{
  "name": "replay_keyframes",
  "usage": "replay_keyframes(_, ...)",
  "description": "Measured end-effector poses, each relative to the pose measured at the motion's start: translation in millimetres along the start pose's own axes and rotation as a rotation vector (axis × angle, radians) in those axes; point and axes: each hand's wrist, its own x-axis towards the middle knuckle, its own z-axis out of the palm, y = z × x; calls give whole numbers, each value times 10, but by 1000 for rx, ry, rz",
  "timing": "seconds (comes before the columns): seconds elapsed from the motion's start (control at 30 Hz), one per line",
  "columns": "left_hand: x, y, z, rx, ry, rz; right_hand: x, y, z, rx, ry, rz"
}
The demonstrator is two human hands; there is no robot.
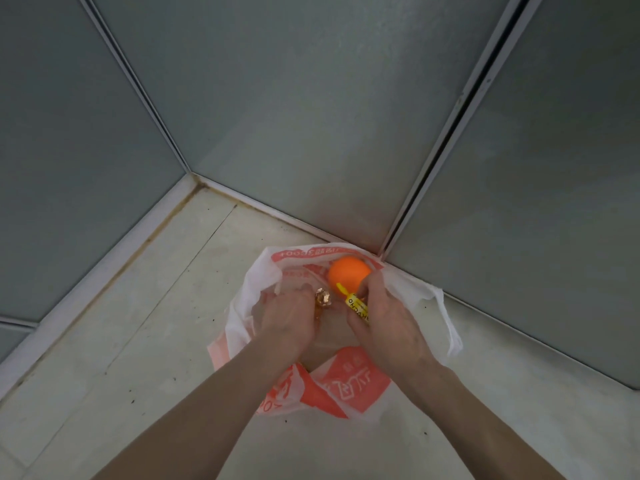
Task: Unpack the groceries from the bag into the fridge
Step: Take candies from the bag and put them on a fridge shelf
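Two bare forearms reach forward from the bottom edge over a pale floor [104,341], which lies open and uncluttered to the left and right of them. Both hands are down in the mouth of a white and orange-red plastic bag [349,386] that sits on the floor, its printed near flap folded toward the person and its white rim spread wide on the right side. The left hand [289,318] is inside the bag with its fingers curled downward beside a small gold, crinkled foil-topped item [322,299]; whether its grip has closed on anything cannot be told (the fingertips are hidden below the knuckles). The right hand [388,323] has its grip pinched around a yellow tube-shaped pack with black lettering [356,306], thumb and fingers wrapping it. Just beyond that pack, touching the far wall of the bag, lies a round, smooth orange fruit [349,273]. The bag is tucked into a corner: grey panels [294,116] rise directly behind it and to the left, meeting the floor at a pale strip, and a dark vertical seam [446,133] divides the panels on the right, leaving little room behind.
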Motion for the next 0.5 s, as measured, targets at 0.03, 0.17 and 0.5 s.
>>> replay_keyframes(0.03,19,14,-9,74,-18,18,-5,29,13,0,0,-5)
replay_keyframes(0.17,16,59,-62,150,9,65,-22,99,38,19,11,-23)
replay_keyframes(0.5,-389,-187,-363,-792,238,-29,48,-10,86,161,-8,103)
